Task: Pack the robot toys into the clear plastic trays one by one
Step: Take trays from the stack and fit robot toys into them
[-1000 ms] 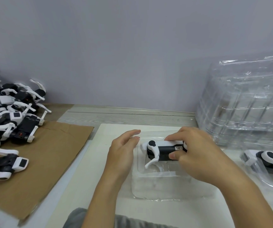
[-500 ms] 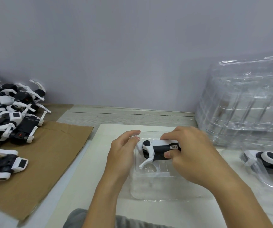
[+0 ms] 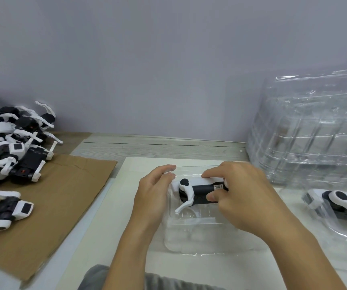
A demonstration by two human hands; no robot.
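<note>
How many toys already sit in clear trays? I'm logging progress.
2: one robot toy the right hand holds in the centre tray; one packed toy at far right. Others may be out of view.

One head-worn camera looks forward and down, close over the table (image 3: 168, 147) toward the wall (image 3: 168, 59).

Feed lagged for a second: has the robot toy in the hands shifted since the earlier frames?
Yes. The robot toy has slid left, away from the stack of clear trays and toward the cardboard sheet.
</note>
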